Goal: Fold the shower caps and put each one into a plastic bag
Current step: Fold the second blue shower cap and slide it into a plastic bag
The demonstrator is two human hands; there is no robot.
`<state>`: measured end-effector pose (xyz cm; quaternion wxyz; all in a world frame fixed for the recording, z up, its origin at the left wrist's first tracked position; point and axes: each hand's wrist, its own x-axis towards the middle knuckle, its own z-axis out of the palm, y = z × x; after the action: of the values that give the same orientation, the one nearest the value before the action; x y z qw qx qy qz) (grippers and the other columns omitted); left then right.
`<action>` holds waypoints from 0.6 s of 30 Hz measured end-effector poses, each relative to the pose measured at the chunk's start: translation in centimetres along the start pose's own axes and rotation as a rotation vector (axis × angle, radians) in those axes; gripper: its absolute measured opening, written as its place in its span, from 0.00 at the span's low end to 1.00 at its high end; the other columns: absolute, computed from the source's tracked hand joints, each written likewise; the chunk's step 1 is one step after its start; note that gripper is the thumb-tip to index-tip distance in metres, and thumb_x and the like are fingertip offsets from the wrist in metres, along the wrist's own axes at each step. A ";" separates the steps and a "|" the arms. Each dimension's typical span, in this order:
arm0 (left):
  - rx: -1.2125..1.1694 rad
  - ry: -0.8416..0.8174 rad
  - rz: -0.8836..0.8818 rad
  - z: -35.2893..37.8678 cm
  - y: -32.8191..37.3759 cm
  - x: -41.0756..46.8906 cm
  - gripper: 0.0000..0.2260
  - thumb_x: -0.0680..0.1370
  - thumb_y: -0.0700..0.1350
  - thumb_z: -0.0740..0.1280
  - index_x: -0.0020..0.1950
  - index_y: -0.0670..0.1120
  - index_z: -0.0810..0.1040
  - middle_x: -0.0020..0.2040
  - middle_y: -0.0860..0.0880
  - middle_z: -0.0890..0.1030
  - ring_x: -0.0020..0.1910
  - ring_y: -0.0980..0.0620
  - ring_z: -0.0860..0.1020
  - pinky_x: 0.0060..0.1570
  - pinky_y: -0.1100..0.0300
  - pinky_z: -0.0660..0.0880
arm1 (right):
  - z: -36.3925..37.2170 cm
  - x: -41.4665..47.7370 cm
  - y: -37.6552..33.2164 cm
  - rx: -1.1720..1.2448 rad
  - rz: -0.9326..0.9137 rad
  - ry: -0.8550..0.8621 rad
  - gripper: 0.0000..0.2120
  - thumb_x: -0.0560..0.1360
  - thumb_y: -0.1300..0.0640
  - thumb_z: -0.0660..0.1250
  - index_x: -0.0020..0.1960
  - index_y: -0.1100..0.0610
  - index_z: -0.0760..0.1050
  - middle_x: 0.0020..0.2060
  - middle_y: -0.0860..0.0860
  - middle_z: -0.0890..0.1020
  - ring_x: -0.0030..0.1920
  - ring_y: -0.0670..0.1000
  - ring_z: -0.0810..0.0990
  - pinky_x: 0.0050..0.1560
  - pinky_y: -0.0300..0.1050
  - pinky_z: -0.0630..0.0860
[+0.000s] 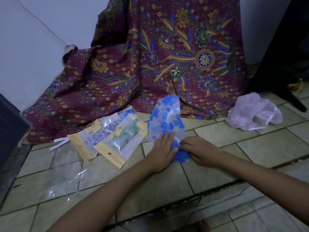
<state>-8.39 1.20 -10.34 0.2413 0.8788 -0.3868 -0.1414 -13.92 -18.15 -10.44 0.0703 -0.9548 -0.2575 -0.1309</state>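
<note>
A clear shower cap with blue flowers (167,118) lies on the tiled floor, its far end standing up and its near end bunched. My left hand (163,151) presses flat on the near part with straight fingers. My right hand (199,150) pinches the bunched blue end from the right. A pink shower cap (254,113) lies loose at the right. Three filled bags with yellow headers lie to the left: a purple one (90,139), a green one (120,141) and a blue one (127,113) behind them. An empty clear plastic bag (61,180) lies at the near left.
A maroon batik cloth (150,64) hangs behind and spreads onto the floor. A white strip (59,143) lies by the cloth's edge. A dark cabinet (10,128) stands at the left, a dark stand leg (291,97) at the right. A cracked step edge (217,186) runs below my arms.
</note>
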 end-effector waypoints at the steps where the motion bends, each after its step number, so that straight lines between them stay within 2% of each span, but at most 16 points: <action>1: 0.033 0.016 0.083 -0.6 -0.8 -0.2 0.26 0.82 0.54 0.51 0.77 0.49 0.46 0.78 0.48 0.45 0.76 0.51 0.42 0.72 0.53 0.39 | 0.0 -0.2 0.1 0.006 -0.003 -0.021 0.17 0.66 0.59 0.55 0.51 0.55 0.77 0.48 0.52 0.81 0.46 0.54 0.80 0.44 0.42 0.76; 3: 0.170 0.056 0.316 -1.9 -2.2 -0.5 0.25 0.80 0.57 0.54 0.74 0.48 0.59 0.75 0.46 0.59 0.74 0.51 0.56 0.72 0.54 0.49 | -0.2 -0.5 0.3 0.024 0.004 -0.059 0.18 0.67 0.57 0.57 0.54 0.55 0.77 0.51 0.53 0.81 0.47 0.53 0.81 0.47 0.43 0.78; 4: 0.250 0.059 0.434 -2.4 -2.8 -0.5 0.24 0.79 0.57 0.56 0.70 0.46 0.66 0.70 0.45 0.67 0.69 0.50 0.63 0.70 0.55 0.57 | -0.3 -0.7 0.5 0.040 0.001 -0.077 0.18 0.68 0.56 0.58 0.55 0.55 0.77 0.53 0.53 0.81 0.48 0.53 0.81 0.48 0.44 0.77; 5: 0.322 0.061 0.531 -2.7 -3.2 -0.3 0.21 0.78 0.56 0.58 0.65 0.45 0.70 0.64 0.44 0.72 0.63 0.48 0.69 0.64 0.56 0.64 | -0.3 -0.8 0.7 0.052 -0.011 -0.085 0.18 0.69 0.54 0.59 0.57 0.55 0.76 0.54 0.53 0.80 0.49 0.53 0.81 0.49 0.43 0.77; 7: 0.416 0.085 0.643 -2.8 -3.7 0.1 0.15 0.77 0.55 0.60 0.56 0.46 0.71 0.54 0.44 0.77 0.51 0.46 0.76 0.51 0.58 0.68 | -0.4 -0.9 1.1 0.044 -0.047 -0.097 0.17 0.72 0.50 0.59 0.58 0.54 0.74 0.55 0.53 0.80 0.50 0.51 0.80 0.51 0.42 0.74; 9: 0.439 0.122 0.679 -2.6 -3.7 0.4 0.12 0.77 0.55 0.60 0.52 0.47 0.69 0.48 0.45 0.78 0.44 0.46 0.78 0.46 0.59 0.67 | -0.4 -0.6 1.1 0.015 -0.075 -0.072 0.14 0.77 0.48 0.55 0.57 0.53 0.71 0.54 0.52 0.81 0.49 0.51 0.81 0.51 0.41 0.69; 12: 0.434 0.207 0.670 -2.0 -3.5 0.7 0.11 0.77 0.55 0.61 0.49 0.48 0.68 0.43 0.47 0.78 0.40 0.48 0.76 0.45 0.60 0.66 | -0.4 -0.3 0.4 0.076 -0.041 0.020 0.18 0.80 0.45 0.47 0.54 0.54 0.71 0.49 0.51 0.82 0.44 0.50 0.80 0.50 0.39 0.66; 15: 0.368 0.306 0.618 -1.2 -3.4 0.5 0.11 0.76 0.55 0.62 0.47 0.47 0.71 0.40 0.49 0.78 0.39 0.50 0.74 0.44 0.59 0.67 | -0.1 -0.3 -0.2 0.187 0.039 0.168 0.22 0.81 0.45 0.49 0.51 0.58 0.76 0.48 0.52 0.84 0.44 0.46 0.75 0.48 0.38 0.66; 18: 0.321 0.380 0.588 -0.5 -3.5 0.2 0.11 0.75 0.53 0.65 0.42 0.45 0.76 0.37 0.48 0.77 0.37 0.49 0.73 0.43 0.57 0.68 | 0.7 -0.9 -0.1 0.232 0.112 0.197 0.16 0.78 0.50 0.57 0.48 0.59 0.78 0.50 0.55 0.83 0.48 0.46 0.75 0.48 0.38 0.68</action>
<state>-5.90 3.20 -11.80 0.1983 0.7676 -0.5878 0.1614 -14.57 -18.32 -11.34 0.2122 -0.9356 -0.2093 -0.1891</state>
